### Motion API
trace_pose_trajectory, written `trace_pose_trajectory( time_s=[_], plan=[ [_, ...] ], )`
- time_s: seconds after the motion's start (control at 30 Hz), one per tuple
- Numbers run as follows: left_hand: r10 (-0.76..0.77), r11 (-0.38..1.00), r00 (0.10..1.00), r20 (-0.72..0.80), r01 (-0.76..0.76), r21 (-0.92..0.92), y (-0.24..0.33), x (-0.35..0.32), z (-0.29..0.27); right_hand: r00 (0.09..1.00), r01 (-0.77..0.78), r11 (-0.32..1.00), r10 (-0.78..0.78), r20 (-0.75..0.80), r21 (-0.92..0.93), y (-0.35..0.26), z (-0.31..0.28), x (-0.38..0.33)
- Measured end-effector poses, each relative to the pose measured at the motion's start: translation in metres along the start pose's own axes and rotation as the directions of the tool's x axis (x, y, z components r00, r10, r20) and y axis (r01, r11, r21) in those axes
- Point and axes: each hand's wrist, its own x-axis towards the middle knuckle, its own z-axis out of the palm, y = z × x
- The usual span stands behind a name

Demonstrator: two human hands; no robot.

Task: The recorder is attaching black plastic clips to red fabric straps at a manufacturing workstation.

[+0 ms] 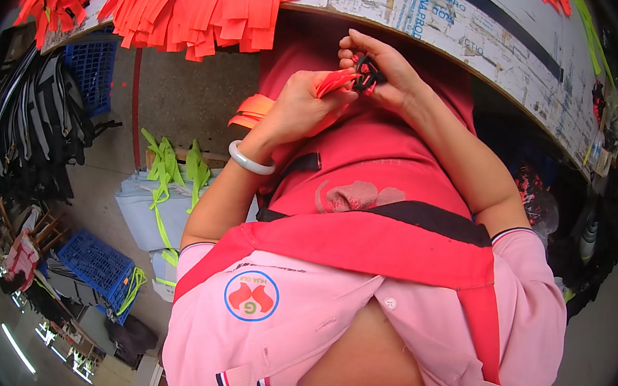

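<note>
My left hand [304, 106], with a pale bangle at its wrist, is closed on a bunch of orange-red fabric strips [335, 83]. Loose ends of orange strips [252, 110] stick out beside that wrist. My right hand [390, 70] curls around a small cluster of black pieces [369, 74] with red bits among them; their exact kind is too small to make out. The two hands meet over my red apron [387, 163], so the strip ends come right up to the black pieces. Part of both sets of fingers is hidden.
A worn table edge [455, 20] runs across in front of me, with a thick pile of orange-red strips [208, 1] hanging over it. Black-and-grey straps [38, 119] hang at the left near a blue crate [90, 72]. Grey bundles with yellow-green ties [149, 210] lie below.
</note>
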Motion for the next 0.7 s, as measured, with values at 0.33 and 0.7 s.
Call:
trace_pose_trajectory(
  time_s=[0.33,0.7],
  plan=[
    [0.073,0.989,0.989,-0.130,-0.089,-0.119,-0.008,-0.003,-0.020,0.927,0.050,0.827,0.170,0.334,-0.560,-0.013,-0.014,-0.030],
    [0.137,0.951,0.948,-0.286,-0.207,-0.230,0.001,-0.003,-0.015,0.920,0.379,0.681,-0.202,0.336,-0.626,-0.009,-0.003,-0.036]
  ],
)
